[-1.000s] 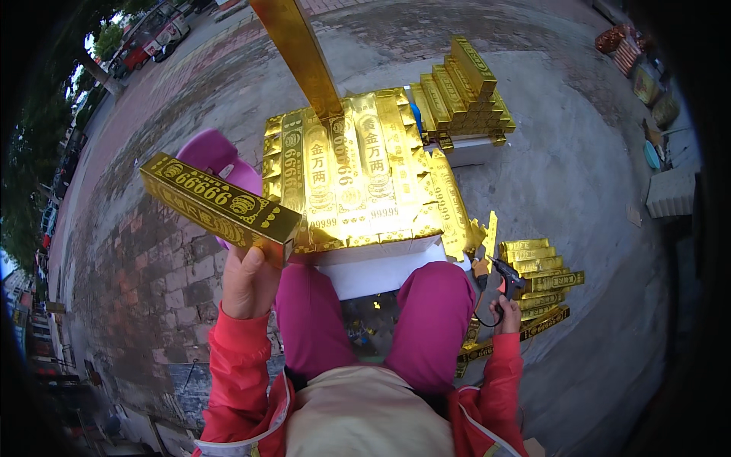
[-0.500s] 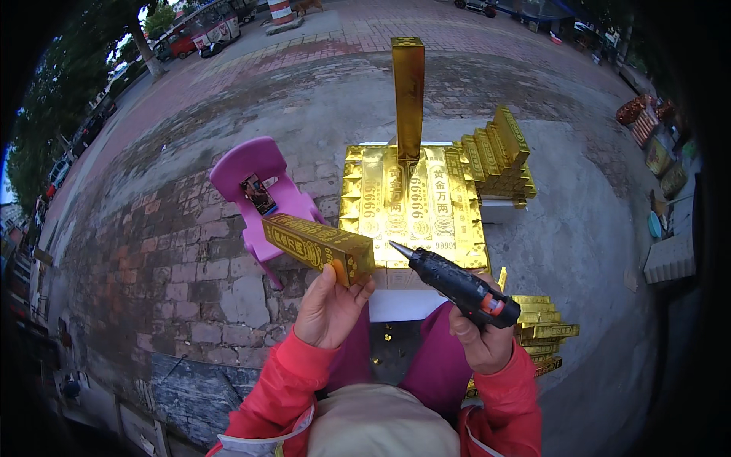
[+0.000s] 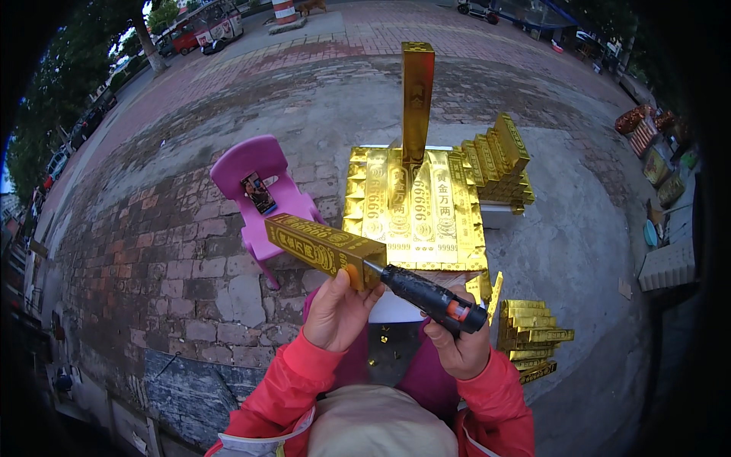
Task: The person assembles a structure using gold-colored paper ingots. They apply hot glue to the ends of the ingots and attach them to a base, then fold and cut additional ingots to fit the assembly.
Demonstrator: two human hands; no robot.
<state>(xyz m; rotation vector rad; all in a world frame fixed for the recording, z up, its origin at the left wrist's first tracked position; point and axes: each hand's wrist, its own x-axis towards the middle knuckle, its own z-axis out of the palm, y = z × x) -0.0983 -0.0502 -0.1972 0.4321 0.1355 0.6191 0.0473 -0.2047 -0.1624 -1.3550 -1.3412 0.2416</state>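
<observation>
My left hand (image 3: 337, 312) grips a long gold-foil paper box (image 3: 324, 247) near its right end, fingers under and along the side. The box slants up to the left over the chair. My right hand (image 3: 462, 352) is closed around a black hot glue gun (image 3: 426, 292). The gun's metal nozzle meets or nearly meets the box's near end, just above my left fingertips. Beyond my hands, flat gold-foil pieces cover a low table (image 3: 396, 308). Another gold box (image 3: 416, 99) stands upright on them.
At the left, a pink plastic chair (image 3: 251, 160) has a phone (image 3: 259, 193) propped on it. Stepped stacks of gold boxes (image 3: 495, 160) sit at the table's right. More folded gold pieces (image 3: 533, 326) lie lower right. Gold scraps (image 3: 384, 335) dot the ground between my knees.
My right hand has brought the glue gun left, so its nozzle is now at the box's end. The box in my left hand has shifted slightly right.
</observation>
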